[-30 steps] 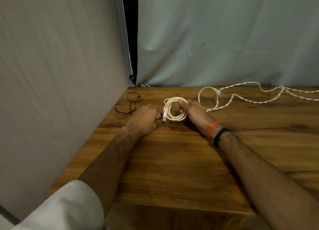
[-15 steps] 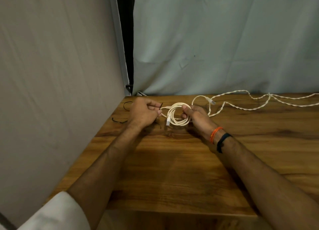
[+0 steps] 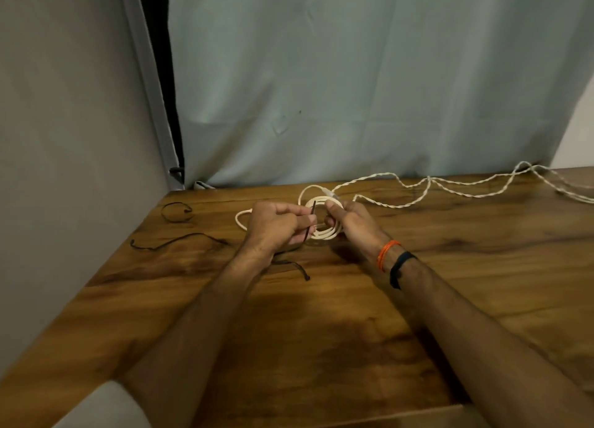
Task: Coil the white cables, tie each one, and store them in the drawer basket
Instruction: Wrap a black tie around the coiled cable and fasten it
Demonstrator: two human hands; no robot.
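Pinching a black tie (image 3: 312,217), the left grip (image 3: 273,225) faces the right grip (image 3: 348,220), which clasps the coiled cable (image 3: 324,233).

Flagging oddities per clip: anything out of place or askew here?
Nothing damaged. One loop of the coil sticks out left of the left hand, which pinches a black tie. A second cable sprawls uncoiled.

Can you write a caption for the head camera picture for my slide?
Left hand holds a black tie beside the coiled white cable gripped by the right hand.
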